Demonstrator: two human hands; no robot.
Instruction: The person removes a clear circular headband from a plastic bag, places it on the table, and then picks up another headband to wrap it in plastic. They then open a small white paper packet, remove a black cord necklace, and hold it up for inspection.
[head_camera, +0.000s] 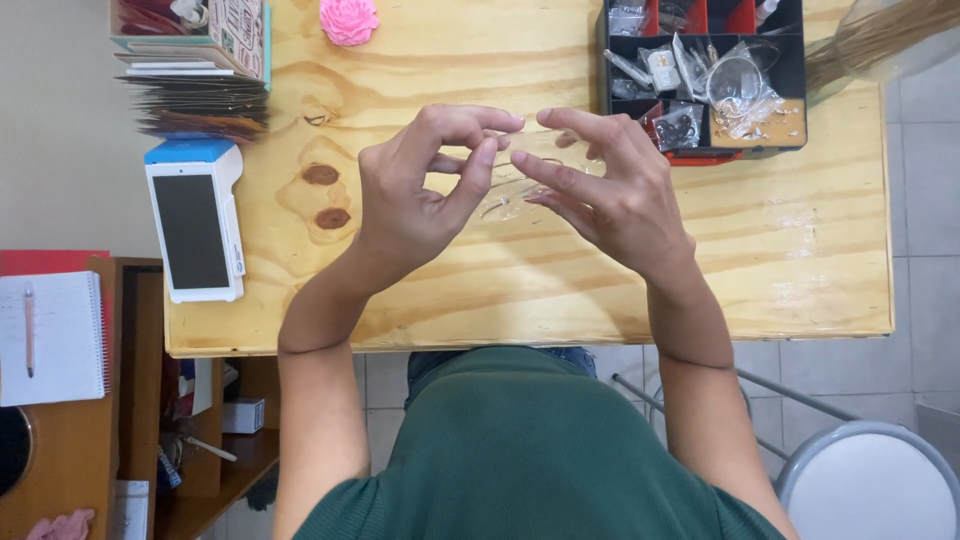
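Above a plywood table (560, 290), a left hand (415, 195) and right hand (610, 190) pinch a small clear plastic bag (508, 195) between fingertips; light, limp and slippery, it appears best gripped at its edges.

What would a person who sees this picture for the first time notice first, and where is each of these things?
The eye goes first to the two hands raised over the middle of the wooden table: the left hand and the right hand meet at the fingertips around a small clear plastic piece. Next come the black compartment box of small bagged parts at the far right, and the pink flower at the far edge.
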